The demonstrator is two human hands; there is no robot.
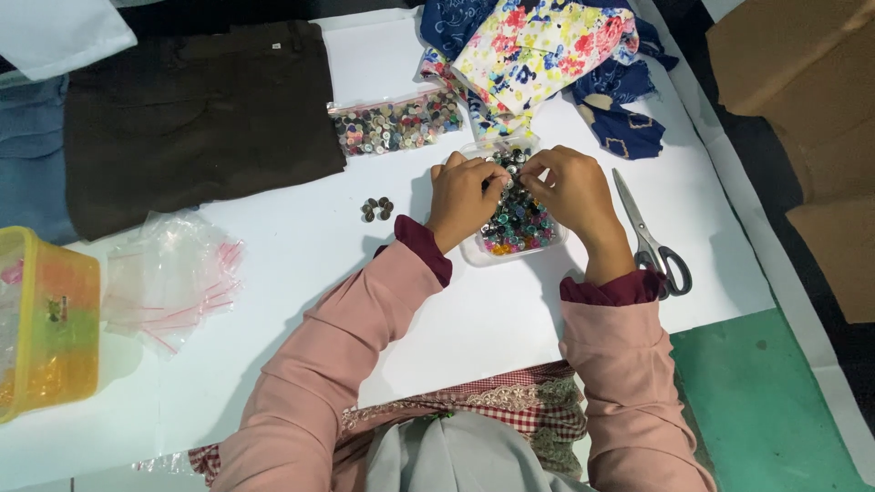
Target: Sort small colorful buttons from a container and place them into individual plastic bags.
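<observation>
White table [273,301]; green floor [766,401]

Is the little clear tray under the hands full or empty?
Full. The clear tray is heaped with mixed-colour buttons up to its rim, and both the left hand and right hand pick at the pile.

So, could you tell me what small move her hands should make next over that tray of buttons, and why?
Probably lift one button clear and set it by the small button pile: both the left hand and right hand are pinching inside the clear tray.
</observation>
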